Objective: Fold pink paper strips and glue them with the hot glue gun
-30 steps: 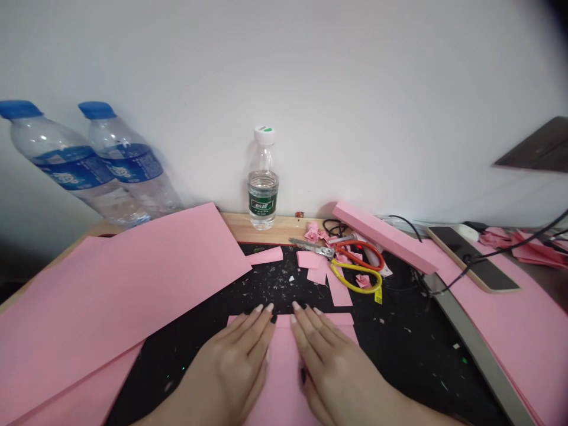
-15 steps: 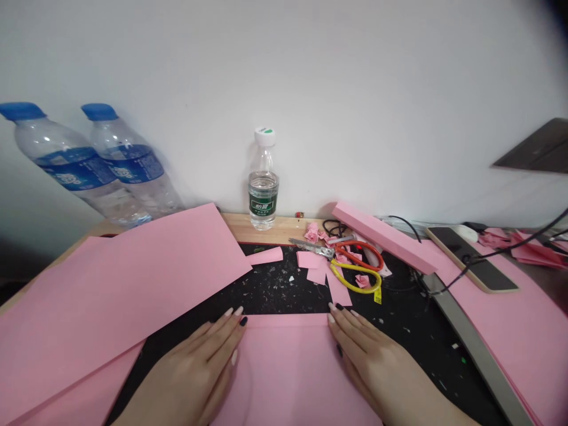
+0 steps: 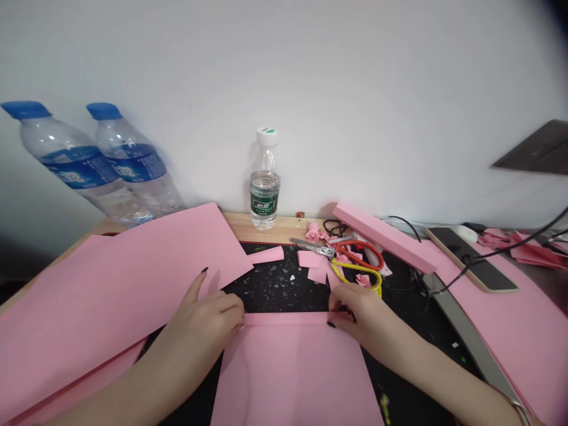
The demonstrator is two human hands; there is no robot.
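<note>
A pink paper sheet (image 3: pixel 295 373) lies on the black mat, with a narrow folded strip along its far edge. My left hand (image 3: pixel 210 316) pinches the left end of that strip, its fingers curled and one finger raised. At the right end my right hand (image 3: pixel 357 310) grips the same edge between thumb and bent fingers. Just beyond the right hand are scissors (image 3: pixel 361 254) with one red and one yellow handle, lying over small pink scraps (image 3: pixel 310 259). Larger pink sheets (image 3: pixel 128 284) lie to the left, partly behind my left hand.
Two large blue-capped bottles (image 3: pixel 82 168) lean at the back left. A small water bottle (image 3: pixel 265 183) stands against the wall. At the right are a long folded pink piece (image 3: pixel 384 236), a phone (image 3: pixel 473 260), cables and more pink paper (image 3: pixel 510 319).
Both hands have gone from lying flat with straight fingers to curled, gripping the sheet's far edge at its two ends. The strip there now shows more clearly.
</note>
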